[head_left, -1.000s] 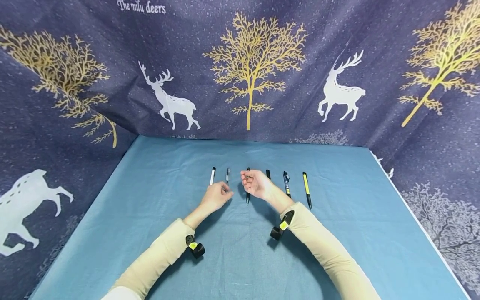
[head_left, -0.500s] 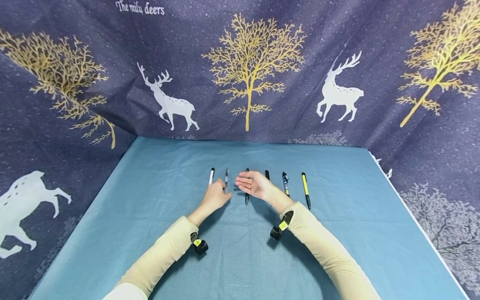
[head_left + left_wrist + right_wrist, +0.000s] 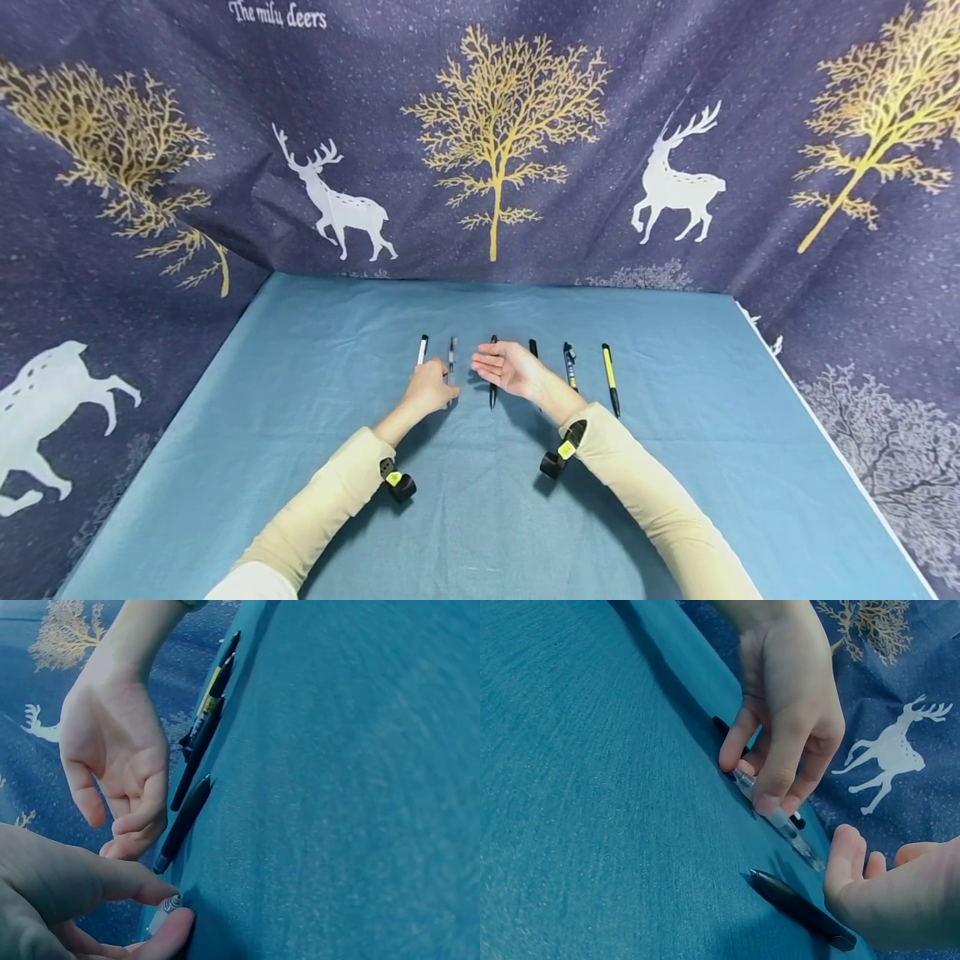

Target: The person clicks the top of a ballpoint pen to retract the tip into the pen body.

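Note:
My left hand [image 3: 426,388] pinches a clear-barrelled pen [image 3: 452,353] between thumb and fingers near its tip end. In the right wrist view the clear pen [image 3: 804,847] lies slanted, its far part running out past the fingers. My right hand [image 3: 512,372] hovers with loosely extended fingers and holds nothing; it partly covers a black pen [image 3: 492,395]. That black pen [image 3: 799,904] shows whole in the right wrist view. A white pen with a black end [image 3: 422,350] lies just left of the clear one, its lower part hidden behind my left hand.
Right of my right hand lie a black pen [image 3: 533,348], partly hidden, a dark patterned pen with a clip [image 3: 571,367] and a yellow and black pen [image 3: 611,379]. A blue cloth [image 3: 480,517] covers the table; a deer-print curtain [image 3: 570,225] hangs behind.
My left hand has turned and lowered its fingers onto the clear pen. My right hand's fingers have straightened from a looser curl; it stays over the black pen.

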`<state>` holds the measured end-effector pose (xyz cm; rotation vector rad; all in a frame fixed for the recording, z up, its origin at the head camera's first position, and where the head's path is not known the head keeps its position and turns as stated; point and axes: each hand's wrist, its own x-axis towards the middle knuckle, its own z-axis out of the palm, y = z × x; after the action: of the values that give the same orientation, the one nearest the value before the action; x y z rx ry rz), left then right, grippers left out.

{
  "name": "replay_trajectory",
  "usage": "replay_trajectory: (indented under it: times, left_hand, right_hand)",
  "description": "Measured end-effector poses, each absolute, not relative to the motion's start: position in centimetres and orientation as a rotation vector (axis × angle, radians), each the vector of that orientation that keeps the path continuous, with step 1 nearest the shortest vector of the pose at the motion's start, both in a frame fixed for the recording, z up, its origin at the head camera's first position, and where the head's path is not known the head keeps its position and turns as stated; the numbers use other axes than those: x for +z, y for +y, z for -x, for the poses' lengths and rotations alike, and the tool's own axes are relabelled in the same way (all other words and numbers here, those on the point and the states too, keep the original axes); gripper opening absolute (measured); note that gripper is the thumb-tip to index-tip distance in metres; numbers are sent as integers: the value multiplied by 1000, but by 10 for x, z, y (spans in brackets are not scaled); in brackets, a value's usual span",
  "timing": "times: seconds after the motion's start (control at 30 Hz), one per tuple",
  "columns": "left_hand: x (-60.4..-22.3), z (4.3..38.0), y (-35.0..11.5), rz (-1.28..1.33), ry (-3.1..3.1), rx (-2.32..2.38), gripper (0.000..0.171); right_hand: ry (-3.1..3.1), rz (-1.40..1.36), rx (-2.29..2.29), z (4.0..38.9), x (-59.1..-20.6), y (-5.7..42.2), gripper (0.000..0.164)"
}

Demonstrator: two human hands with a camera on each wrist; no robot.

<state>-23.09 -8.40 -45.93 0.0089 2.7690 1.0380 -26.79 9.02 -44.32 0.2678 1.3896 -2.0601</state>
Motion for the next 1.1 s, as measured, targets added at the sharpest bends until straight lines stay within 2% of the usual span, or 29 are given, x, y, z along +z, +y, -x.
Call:
replay_trajectory:
  times: [0.33,0.6,1.1]
  left_hand:
    - [-459,232,-90,116,2462,1383,42]
    - [-459,240,-103,128,2103,1588,33]
    - [-458,237,-107,57,1920,1699,45]
  right_hand:
    - [1371,-265,-2058,269,-443,87,47]
    - [1375,-274,-2070,271,-441,85,46]
    - [1373,-275,-2060,272,-439,81,44]
